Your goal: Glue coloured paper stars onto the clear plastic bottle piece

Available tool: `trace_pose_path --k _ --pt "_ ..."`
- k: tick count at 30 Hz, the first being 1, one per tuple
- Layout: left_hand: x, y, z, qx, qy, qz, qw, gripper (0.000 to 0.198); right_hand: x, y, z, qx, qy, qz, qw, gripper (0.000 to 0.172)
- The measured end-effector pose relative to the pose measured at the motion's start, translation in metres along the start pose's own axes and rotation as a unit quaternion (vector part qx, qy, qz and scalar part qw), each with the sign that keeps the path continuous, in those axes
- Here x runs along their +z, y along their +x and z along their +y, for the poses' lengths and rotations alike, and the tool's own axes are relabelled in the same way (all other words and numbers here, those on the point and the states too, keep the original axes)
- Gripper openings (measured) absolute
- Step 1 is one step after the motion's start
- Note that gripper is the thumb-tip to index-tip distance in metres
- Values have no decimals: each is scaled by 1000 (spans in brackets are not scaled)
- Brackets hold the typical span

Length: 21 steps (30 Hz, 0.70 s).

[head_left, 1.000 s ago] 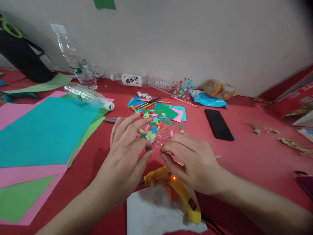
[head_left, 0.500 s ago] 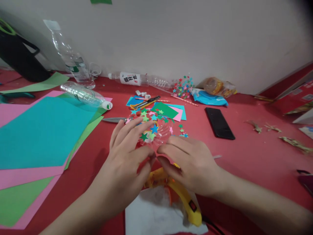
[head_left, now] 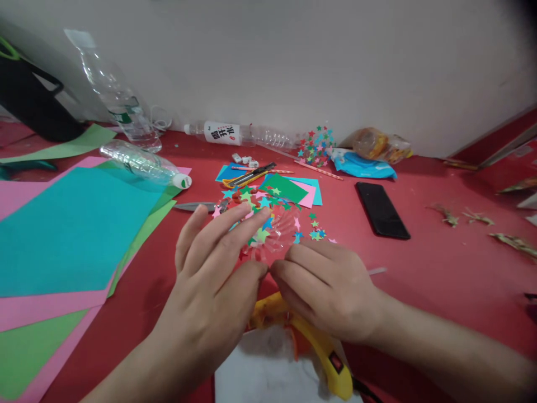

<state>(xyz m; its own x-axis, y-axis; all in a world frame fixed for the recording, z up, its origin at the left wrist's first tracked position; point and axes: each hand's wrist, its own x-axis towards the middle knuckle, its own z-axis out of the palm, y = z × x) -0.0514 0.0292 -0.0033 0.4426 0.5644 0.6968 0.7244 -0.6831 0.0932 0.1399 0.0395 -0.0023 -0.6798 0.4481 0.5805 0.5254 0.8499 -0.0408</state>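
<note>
Cannot tell whether gripping anything with left hand (head_left: 216,260), loosely fanned, or right hand (head_left: 329,280), curled, nearly meeting at thumb side. Noted paper stars (head_left: 263,234) scattered just beyond; yellow glue gun (head_left: 321,342) below hands, partly over white sheet (head_left: 247,364).

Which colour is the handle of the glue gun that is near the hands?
Yellow. The glue gun's handle shows best in the head view.

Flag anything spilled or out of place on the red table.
Dry, straw-like scraps lie loose to the right of the black phone; they look like debris. Some small coloured stars also lie loose beside the clear ribbed plastic, as if spilled.
</note>
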Motion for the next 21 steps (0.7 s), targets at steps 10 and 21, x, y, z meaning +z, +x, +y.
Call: trace_pose_path --k 10,21 --pt "-2 1 -1 -32 3 6 999 12 0 -2 -1 -14 -21 22 999 25" --pt "-7 5 2 -44 -4 -9 999 21 2 -2 1 -2 -39 20 999 22"
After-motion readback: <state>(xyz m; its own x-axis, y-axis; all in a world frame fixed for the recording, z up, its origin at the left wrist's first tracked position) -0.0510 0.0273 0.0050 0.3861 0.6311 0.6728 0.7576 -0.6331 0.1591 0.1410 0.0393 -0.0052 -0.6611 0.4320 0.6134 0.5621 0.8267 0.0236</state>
